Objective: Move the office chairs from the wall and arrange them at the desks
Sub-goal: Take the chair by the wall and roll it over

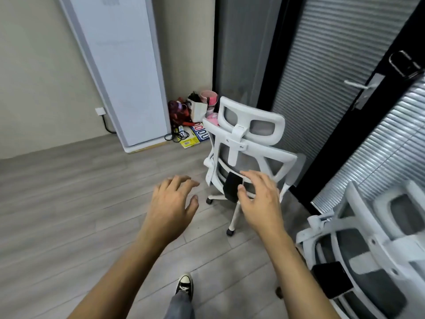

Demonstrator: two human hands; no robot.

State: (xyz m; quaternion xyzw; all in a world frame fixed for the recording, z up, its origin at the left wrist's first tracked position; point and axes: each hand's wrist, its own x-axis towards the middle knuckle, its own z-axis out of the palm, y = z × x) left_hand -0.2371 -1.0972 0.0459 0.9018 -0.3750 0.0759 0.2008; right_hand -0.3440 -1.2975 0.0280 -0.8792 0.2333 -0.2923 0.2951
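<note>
Left hand (171, 203) and right hand (262, 199): fingers spread, holding nothing. Both extend toward the white office chair (243, 143) by the glass wall (322, 65).

Grey plank floor (57, 203) underfoot, beige wall (34, 77) ahead with a tall white board (124, 72) leaning on it, bags and boxes (192, 111) heaped in the corner, and off right, closed blinds (333, 77) set in black frames (269, 72), with a silver door handle (355, 84).

The nearer chair (358, 240) is blurred and cut off by the right and bottom edges. The right hand (262, 203) covers part of the farther chair (243, 143), whose seat is hidden. The corner pile (195, 109) is too small to identify.
</note>
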